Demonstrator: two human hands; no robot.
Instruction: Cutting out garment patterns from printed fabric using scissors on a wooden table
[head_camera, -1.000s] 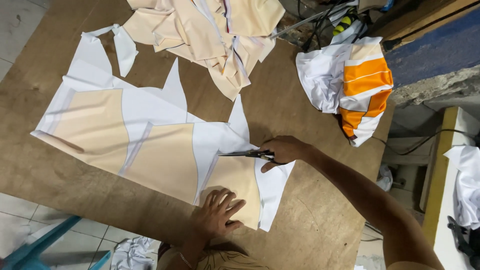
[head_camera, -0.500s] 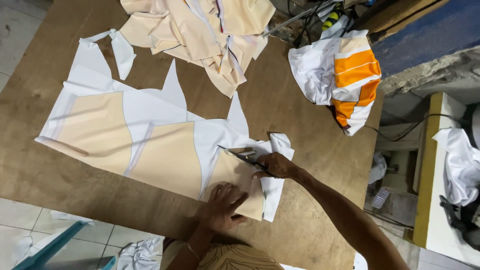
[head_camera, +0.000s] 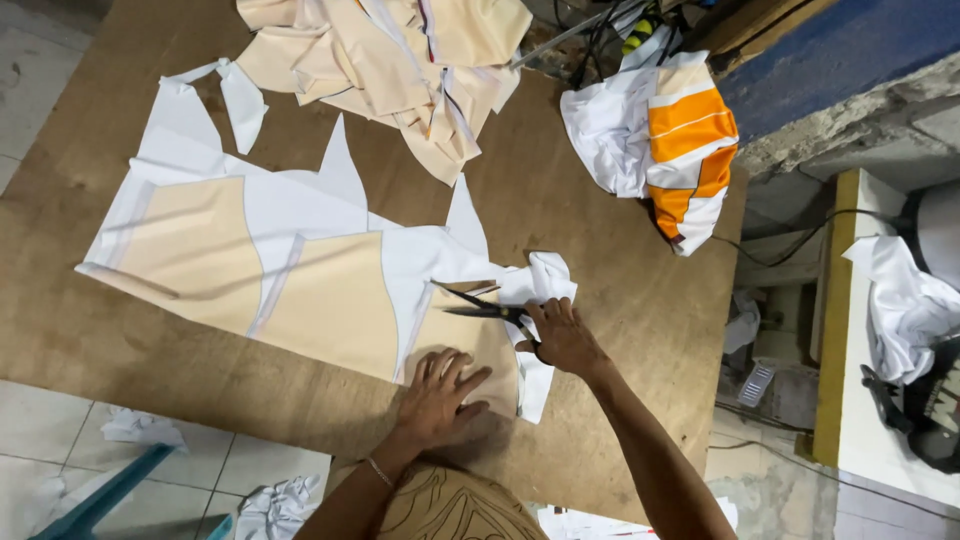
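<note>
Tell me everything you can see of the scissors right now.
The scissors are dark, with long slim blades that look like metal. They stand open, tips pointing left, lying low over the white and beige fabric sheet on the brown table. The right hand grips the handles, which it mostly hides.

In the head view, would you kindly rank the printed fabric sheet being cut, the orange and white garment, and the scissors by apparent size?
1. Printed fabric sheet, spread across the table, by far the largest.
2. Orange and white garment, bunched up at the table's far edge.
3. Scissors, blades open in the right hand, clearly smallest.
</note>
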